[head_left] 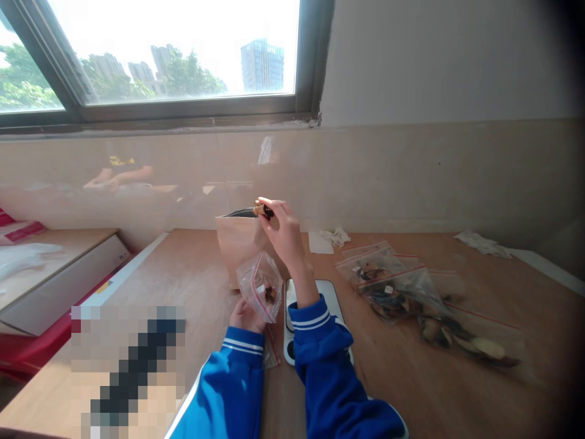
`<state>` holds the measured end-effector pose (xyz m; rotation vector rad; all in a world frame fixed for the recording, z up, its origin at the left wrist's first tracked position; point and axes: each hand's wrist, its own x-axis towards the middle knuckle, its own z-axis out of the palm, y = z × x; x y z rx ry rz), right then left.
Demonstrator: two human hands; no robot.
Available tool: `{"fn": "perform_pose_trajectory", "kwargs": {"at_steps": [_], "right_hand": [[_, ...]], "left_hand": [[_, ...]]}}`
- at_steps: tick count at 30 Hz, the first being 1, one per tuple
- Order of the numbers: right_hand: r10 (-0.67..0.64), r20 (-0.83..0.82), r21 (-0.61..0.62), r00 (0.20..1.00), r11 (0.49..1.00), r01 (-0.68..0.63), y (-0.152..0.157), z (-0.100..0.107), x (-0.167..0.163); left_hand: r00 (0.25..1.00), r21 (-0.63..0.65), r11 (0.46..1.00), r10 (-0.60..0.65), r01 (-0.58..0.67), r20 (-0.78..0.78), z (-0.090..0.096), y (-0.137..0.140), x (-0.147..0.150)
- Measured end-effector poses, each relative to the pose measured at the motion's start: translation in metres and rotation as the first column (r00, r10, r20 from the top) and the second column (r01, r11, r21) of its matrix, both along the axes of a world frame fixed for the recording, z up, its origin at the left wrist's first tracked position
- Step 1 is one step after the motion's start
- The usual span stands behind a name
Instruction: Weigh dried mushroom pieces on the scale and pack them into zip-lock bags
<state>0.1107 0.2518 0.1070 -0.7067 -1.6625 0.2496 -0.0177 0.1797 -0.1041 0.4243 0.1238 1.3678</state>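
Note:
My right hand (283,231) is raised over the open top of a brown paper bag (235,250) and pinches a few dark and tan dried pieces (262,211) in its fingertips. My left hand (245,316) holds a small clear zip bag (261,285) with a red seal strip upright just in front of the paper bag; a little dried material lies in its bottom. Both arms wear blue sleeves with white stripes. A white digital scale (320,292) lies flat under my right forearm.
Several filled clear zip bags (397,289) of dried pieces lie to the right on the wooden table (457,378). Crumpled white tissue (336,236) and paper sit near the wall. A window is above, and a lower cabinet stands at the left.

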Motion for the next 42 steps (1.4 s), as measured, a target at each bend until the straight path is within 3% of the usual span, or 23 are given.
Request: {"fn": "perform_pose_trajectory", "kwargs": {"at_steps": [7, 14, 26, 35, 42], "right_hand": [[-0.043, 0.145, -0.057, 0.989, 0.997, 0.052, -0.01, 0.0, -0.002], [-0.049, 0.163, -0.075, 0.985, 0.995, 0.062, -0.012, -0.002, -0.005], [-0.105, 0.2, -0.108, 0.974, 0.986, 0.129, -0.019, -0.001, -0.006], [-0.103, 0.153, -0.184, 0.983, 0.974, 0.13, -0.03, 0.005, -0.01], [-0.095, 0.199, -0.165, 0.975, 0.978, 0.129, -0.033, 0.001, -0.012]], "left_hand": [[0.998, -0.086, 0.996, 0.026, -0.031, -0.059, 0.019, -0.01, 0.0], [0.989, -0.147, 0.982, 0.105, -0.119, -0.102, 0.013, -0.005, 0.003], [0.989, -0.073, 0.995, 0.062, -0.072, -0.136, 0.027, -0.014, 0.001], [0.951, -0.042, 0.994, 0.084, -0.101, -0.296, 0.024, -0.012, -0.003], [0.954, -0.064, 0.993, 0.076, -0.099, -0.291, 0.026, -0.011, -0.004]]}}
